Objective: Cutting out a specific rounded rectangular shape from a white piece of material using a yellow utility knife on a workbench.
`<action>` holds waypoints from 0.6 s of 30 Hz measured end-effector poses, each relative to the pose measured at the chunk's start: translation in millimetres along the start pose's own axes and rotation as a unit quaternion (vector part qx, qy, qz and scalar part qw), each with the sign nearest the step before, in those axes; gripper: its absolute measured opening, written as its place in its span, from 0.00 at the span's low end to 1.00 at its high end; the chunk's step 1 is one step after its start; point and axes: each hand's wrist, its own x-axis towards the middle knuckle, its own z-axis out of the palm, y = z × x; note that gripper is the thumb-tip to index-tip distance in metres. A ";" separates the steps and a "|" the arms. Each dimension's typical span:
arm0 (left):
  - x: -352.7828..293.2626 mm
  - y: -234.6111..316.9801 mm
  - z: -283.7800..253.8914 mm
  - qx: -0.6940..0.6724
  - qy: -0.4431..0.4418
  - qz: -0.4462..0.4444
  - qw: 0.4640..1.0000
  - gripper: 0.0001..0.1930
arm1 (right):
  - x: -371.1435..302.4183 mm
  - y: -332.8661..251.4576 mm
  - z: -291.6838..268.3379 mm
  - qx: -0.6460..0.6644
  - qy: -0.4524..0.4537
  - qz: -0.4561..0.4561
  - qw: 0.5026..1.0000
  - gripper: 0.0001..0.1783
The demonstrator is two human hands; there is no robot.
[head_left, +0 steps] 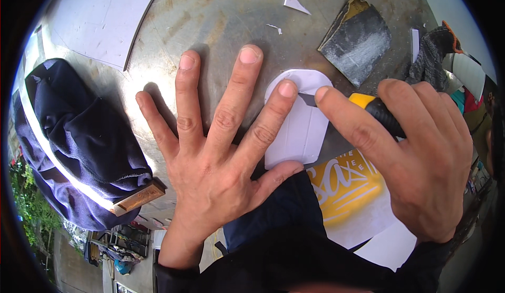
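A white flat piece (298, 135) with a rounded far end lies on the metal table in front of me. My left hand (213, 172) is spread flat, its index fingertip pressing the far part of the piece and its thumb against the near edge. In my right hand (426, 156) is a yellow and black utility knife (368, 105), gripped with the index finger stretched along it toward the blade. The blade touches or hovers just over the piece's rounded end, close to my left index fingertip; I cannot tell which.
A larger white sheet (105, 22) lies far left, above dark cloth (84, 130) and a metal strip with a wooden end block (139, 197). Worn sandpaper (360, 43), a white triangular scrap (295, 1) and a grey glove (431, 53) lie far right. Yellow-printed white material (363, 193) is nearer.
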 end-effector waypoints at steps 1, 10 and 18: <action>0.3 0.1 -0.7 0.004 -0.009 -0.006 1.000 0.46 | 0.0 1.9 0.0 -0.004 -0.007 -0.006 1.000 0.28; 0.8 2.9 4.5 0.006 0.013 -0.013 1.000 0.48 | 0.5 13.7 -3.6 -0.009 -0.033 -0.032 0.999 0.27; 8.6 11.2 1.8 0.083 0.004 -0.050 0.995 0.58 | 4.3 14.4 -6.8 0.012 -0.017 -0.038 0.999 0.30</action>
